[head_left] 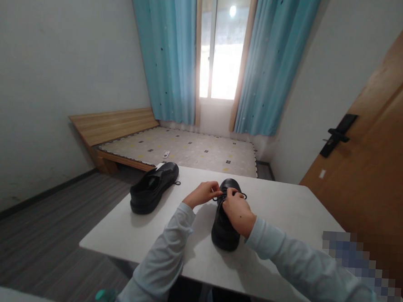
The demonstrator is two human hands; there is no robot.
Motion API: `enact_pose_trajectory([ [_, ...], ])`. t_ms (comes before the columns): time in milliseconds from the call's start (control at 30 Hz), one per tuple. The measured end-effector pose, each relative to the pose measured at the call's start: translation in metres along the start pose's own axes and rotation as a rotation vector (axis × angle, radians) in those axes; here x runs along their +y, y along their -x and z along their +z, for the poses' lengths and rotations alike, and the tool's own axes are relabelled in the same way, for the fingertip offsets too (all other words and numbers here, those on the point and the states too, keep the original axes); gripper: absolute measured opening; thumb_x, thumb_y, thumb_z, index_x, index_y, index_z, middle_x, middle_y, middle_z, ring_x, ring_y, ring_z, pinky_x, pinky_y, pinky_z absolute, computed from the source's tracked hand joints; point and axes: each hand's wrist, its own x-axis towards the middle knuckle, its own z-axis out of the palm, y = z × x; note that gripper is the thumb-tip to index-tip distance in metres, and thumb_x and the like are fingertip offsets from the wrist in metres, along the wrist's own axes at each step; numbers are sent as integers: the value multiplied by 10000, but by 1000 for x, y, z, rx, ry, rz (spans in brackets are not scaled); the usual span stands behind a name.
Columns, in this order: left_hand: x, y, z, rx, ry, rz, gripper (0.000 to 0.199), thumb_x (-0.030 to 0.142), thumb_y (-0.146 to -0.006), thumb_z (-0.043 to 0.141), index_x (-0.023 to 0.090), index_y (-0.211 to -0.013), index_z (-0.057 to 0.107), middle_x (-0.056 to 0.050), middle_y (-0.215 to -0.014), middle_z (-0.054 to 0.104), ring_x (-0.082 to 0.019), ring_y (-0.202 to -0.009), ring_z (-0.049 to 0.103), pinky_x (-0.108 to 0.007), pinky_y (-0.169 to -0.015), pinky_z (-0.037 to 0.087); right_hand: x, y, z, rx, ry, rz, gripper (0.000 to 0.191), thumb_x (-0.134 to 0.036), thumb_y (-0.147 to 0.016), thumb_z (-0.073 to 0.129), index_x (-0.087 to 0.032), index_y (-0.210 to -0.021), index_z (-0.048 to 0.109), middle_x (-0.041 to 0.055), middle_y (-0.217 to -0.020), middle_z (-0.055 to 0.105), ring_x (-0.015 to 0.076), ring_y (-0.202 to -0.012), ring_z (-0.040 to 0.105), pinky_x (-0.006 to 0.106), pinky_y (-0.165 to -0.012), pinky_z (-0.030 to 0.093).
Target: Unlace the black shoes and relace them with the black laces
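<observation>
Left hand (203, 193): fingertips pinched together on the laces (224, 194).
Right hand (240, 211): fingers curled at the same laces, whether gripping I cannot tell; nearer, overlapping the black shoe (224, 234).
Shoe's lie: on the white table (280, 206), between both hands, toe toward the window (223, 70).

A low wooden bed (129, 161) with a pale, patterned mattress (191, 155); on the bed lies a small white object (166, 154), too small to make out. A wooden headboard (117, 124) rises at the bed's left end. Beyond the bed is a bright window (225, 75) between blue curtains (169, 53). On the bed's near side stands a white bench (286, 211). Right of the bed, a brown door (377, 180) has a black handle (339, 135); left of it, grey floor (46, 232) meets a white wall (57, 60).
</observation>
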Motion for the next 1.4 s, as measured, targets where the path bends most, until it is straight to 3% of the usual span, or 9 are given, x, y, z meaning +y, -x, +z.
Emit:
enact_pose_trajectory([
  [200,1,1,0,-15,24,20,177,324,-804,571,152,-779,605,-7,-690,629,-122,-655,559,-214,-609,420,26,-6,6,-27,-102,-165,303,-46,-840,431,-64,-991,694,244,-1038,624,270,-831,673,353,-684,521],
  [367,3,1,1,-8,26,26,178,323,-799,576,150,-765,600,-5,-695,624,-115,-653,541,-216,-622,421,70,-13,10,31,-511,-376,183,-126,-807,555,-146,-754,730,94,-1001,646,162,-815,633,244,-727,469],
  [433,3,1,2,-7,31,26,186,330,-800,574,149,-767,601,-5,-696,622,-114,-654,538,-217,-624,422,83,-14,14,102,-701,-473,166,-155,-810,573,-165,-782,736,69,-984,654,156,-868,614,249,-793,449],
  [567,3,0,3,-8,43,19,178,320,-800,574,147,-769,603,-4,-696,624,-114,-651,540,-216,-621,419,85,-14,28,240,-1031,-383,172,-230,-822,576,-157,-841,730,63,-896,668,144,-799,606,244,-720,450],
  [733,2,0,3,13,25,43,174,311,-800,583,145,-760,614,-7,-708,634,-111,-648,535,-210,-618,402,61,-15,51,406,-1336,-112,211,-307,-790,610,-131,-812,726,60,-777,694,163,-721,611,265,-677,443],
  [867,1,-1,2,75,-10,97,174,316,-780,617,148,-739,637,-6,-716,631,-109,-645,515,-213,-622,394,48,-18,63,447,-1514,15,239,-351,-753,637,-125,-727,709,36,-691,681,160,-662,602,258,-629,435],
  [967,3,-1,2,144,18,144,169,317,-754,651,155,-797,670,-15,-766,646,-112,-665,524,-215,-636,408,46,-19,64,443,-1542,34,249,-369,-739,642,-131,-694,696,7,-636,647,141,-609,564,241,-579,406],
  [1133,14,-1,3,215,186,142,291,360,-863,510,188,-1019,686,-39,-918,680,-126,-767,577,-218,-696,440,43,-21,65,456,-1509,47,274,-381,-751,630,-129,-650,670,-8,-584,597,126,-573,513,237,-557,369],
  [1400,23,0,10,270,322,233,283,424,-766,640,169,-832,741,-47,-783,673,-119,-678,561,-217,-607,410,37,-22,71,602,-1424,66,275,-402,-760,635,-186,-593,672,17,-645,618,165,-677,534,282,-651,403],
])
